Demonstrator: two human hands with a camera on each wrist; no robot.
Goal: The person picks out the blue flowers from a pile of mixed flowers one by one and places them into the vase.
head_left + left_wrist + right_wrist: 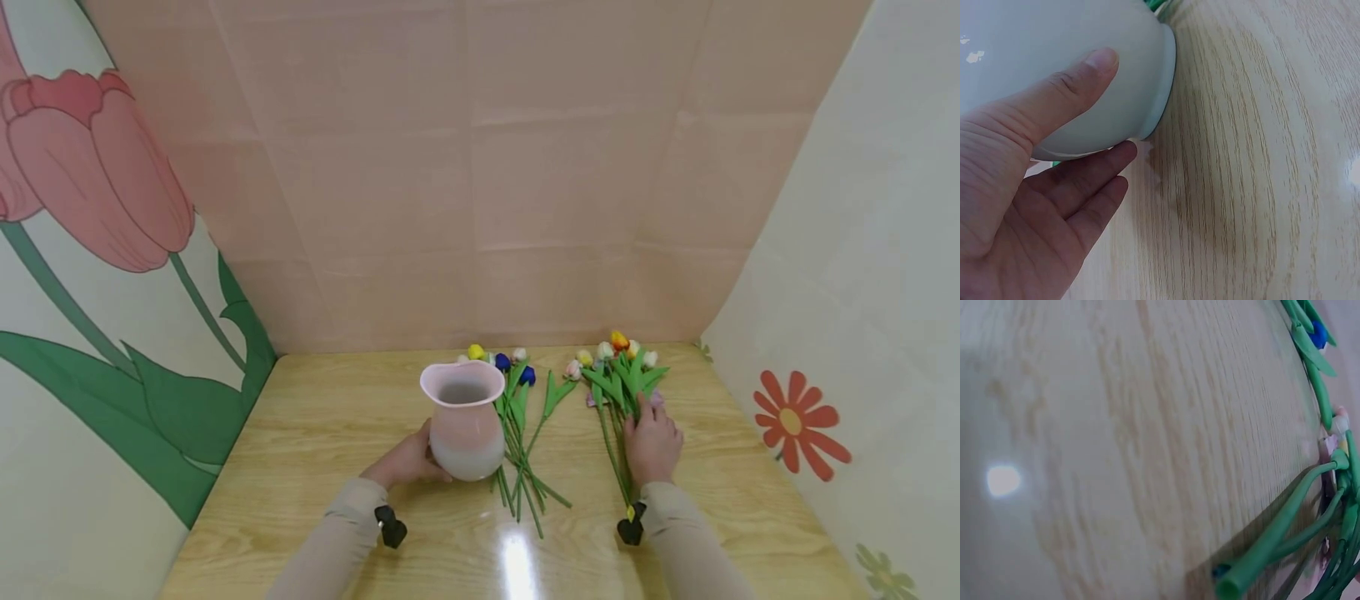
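The left hand [408, 460] holds the vase [467, 446] near the middle of the desk [315, 425], thumb on its side and fingers round the low part. The vase's mouth faces up. Just right of it lie flowers [527, 377] with crossed stems. Farther right, the right hand [654, 447] is on a bunch [617, 385]; I cannot tell if its fingers grip the stems.

Vase [467, 437] partly hides flowers [502, 362]; left wrist view crops vase, right wrist view crops stems [1277, 526].
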